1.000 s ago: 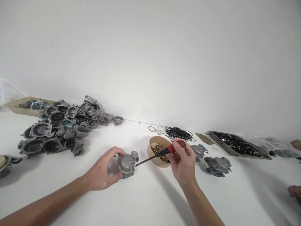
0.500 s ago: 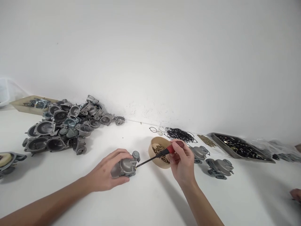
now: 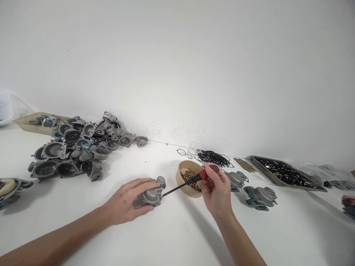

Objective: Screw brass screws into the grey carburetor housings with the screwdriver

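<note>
The fingers of the left hand (image 3: 130, 201) I see closed around a rounded grey metal housing (image 3: 152, 197), the thumb along its lower side, a little below the middle of the frame. The fingers of the right hand (image 3: 217, 190), right of centre, are grasping a long screwdriver with a red and black handle (image 3: 203, 174); its dark shaft slopes down to the left, and its tip is at a small brass-coloured screw (image 3: 162, 198) on the right edge of the housing. Whether the screw sits tight, I cannot tell from here. Behind the shaft stands a round tan bowl (image 3: 186, 190) holding many brass-coloured screws (image 3: 188, 174). Farther outward, to the right of the right hand, two assembled grey metal bodies (image 3: 260, 197) rest on the white table (image 3: 177, 236). Above them lie a heap of thin black rings (image 3: 213, 158) and a dark grey tray (image 3: 277, 180) with small black parts. On the left of the frame I notice a large pile of open grey castings (image 3: 72, 136), beside a tan box (image 3: 36, 127).
</note>
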{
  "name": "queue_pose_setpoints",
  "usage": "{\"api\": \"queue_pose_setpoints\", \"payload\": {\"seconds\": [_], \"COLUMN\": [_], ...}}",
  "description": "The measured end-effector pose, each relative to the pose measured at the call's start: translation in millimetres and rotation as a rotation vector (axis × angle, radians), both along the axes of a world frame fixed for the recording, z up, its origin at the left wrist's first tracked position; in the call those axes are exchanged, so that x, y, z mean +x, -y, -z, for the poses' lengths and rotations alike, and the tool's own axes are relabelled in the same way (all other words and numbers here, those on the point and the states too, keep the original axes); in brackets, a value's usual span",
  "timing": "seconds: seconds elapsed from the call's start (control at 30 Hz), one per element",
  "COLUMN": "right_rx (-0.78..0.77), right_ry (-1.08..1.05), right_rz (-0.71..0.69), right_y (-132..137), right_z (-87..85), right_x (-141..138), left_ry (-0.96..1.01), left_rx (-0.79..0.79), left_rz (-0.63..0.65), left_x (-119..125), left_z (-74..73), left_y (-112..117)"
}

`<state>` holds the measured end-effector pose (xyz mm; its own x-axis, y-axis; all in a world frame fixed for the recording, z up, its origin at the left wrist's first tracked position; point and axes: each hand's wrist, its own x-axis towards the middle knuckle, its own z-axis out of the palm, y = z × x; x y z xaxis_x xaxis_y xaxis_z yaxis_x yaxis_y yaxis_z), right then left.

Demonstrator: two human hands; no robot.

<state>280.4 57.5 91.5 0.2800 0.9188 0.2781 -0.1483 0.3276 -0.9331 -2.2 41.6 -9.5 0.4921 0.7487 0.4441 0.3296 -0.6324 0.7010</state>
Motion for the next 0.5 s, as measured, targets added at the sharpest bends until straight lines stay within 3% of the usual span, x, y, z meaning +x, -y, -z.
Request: {"api": "queue_pose_setpoints", "payload": {"seconds": [0.5], "right_rx": [-0.046], "right_ry": [-0.018], "right_rz": [0.008], "right_y": [-1.8], "right_z": [0.3], "right_x": [-1.4], "left_ry": [0.121], "left_rx": [-0.089], "left_rz": [0.000], "left_x": [7.4], "left_z": [-7.5], "left_y": [4.5]}}
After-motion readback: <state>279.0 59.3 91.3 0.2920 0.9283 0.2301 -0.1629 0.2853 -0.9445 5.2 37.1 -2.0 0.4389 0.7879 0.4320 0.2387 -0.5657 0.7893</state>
